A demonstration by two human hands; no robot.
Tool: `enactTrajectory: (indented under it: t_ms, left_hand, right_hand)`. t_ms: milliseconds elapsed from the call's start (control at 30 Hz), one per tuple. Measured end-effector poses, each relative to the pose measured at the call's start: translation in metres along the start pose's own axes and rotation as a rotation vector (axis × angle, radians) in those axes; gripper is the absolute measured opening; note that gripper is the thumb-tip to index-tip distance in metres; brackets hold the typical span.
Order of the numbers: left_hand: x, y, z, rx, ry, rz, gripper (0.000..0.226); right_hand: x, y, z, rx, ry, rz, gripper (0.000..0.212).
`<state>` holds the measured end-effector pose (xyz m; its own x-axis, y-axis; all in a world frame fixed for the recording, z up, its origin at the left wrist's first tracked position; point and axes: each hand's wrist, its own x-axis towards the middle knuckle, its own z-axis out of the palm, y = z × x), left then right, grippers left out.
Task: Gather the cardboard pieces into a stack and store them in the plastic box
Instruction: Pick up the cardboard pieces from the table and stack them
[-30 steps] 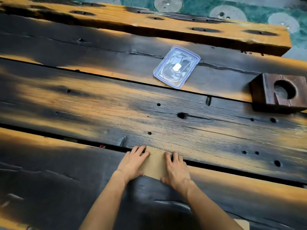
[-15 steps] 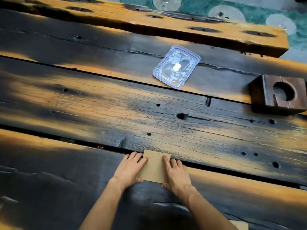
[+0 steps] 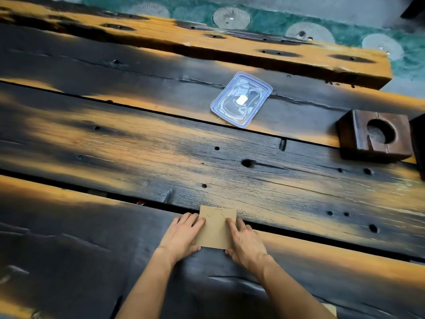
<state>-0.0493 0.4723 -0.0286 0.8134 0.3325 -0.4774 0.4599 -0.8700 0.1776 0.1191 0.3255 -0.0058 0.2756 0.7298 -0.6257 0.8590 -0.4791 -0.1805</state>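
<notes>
**Stack squared up near the table's front, box still closed and far off**

The charred plank table (image 3: pixel 138 143) fills the view, its boards split by dark gaps, with a green patterned floor (image 3: pixel 264 26) beyond the far edge. Compared with a second ago, the cardboard pieces (image 3: pixel 216 229) show more of their top face: both hands have slid outward to the side edges, and the stack now reads as one neat rectangle, lying across the gap between the two nearest planks. That suggests the gathering step is about finished and the lift can come next.

The left hand (image 3: pixel 181 236) presses against the stack's left edge, fingers flat and close together, thumb at the near corner. The right hand (image 3: pixel 245 242) mirrors it on the right edge, fingers laid partly over the top. Neither hand has closed around the stack; both only bracket it.

The plastic box (image 3: pixel 241 100) sits well apart, two planks further away, its blue-rimmed lid apparently still on, so it probably needs opening first. A dark wooden block (image 3: pixel 374 137) with a round hollow stands at the right, clear of the likely path. A small scrap of cardboard (image 3: pixel 328 310) shows at the bottom right, possibly a stray piece.
</notes>
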Motion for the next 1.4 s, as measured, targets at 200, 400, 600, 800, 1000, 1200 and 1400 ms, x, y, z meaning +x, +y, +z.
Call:
enactTrajectory:
  t_ms: [200,400,600,800,1000,1200,1400]
  left_hand:
    - [-0.007,0.031,-0.007,0.024,0.037,-0.022,0.078]
    - [-0.017,0.065,-0.007,-0.024,0.057,-0.043,0.08]
    - [-0.027,0.114,-0.008,-0.01,0.076,-0.037,0.078]
    - [-0.035,0.157,-0.001,0.014,0.067,-0.032,0.077]
    - [-0.042,0.204,0.012,0.019,0.057,-0.032,0.078]
    - [-0.048,0.254,0.029,0.014,0.046,-0.017,0.078]
    - [-0.055,0.302,0.044,0.001,0.021,-0.004,0.075]
  right_hand:
    - [-0.022,0.016,-0.005,0.042,0.039,0.0,0.093]
    - [-0.049,0.041,-0.004,0.094,0.084,-0.018,0.087]
    - [-0.087,0.07,0.008,0.127,0.099,-0.001,0.082]
    - [-0.121,0.096,0.025,0.129,0.134,0.033,0.079]
    - [-0.159,0.129,0.043,0.13,0.147,0.038,0.081]
    - [-0.197,0.164,0.063,0.115,0.128,0.047,0.082]
    - [-0.227,0.197,0.086,0.107,0.123,0.063,0.083]
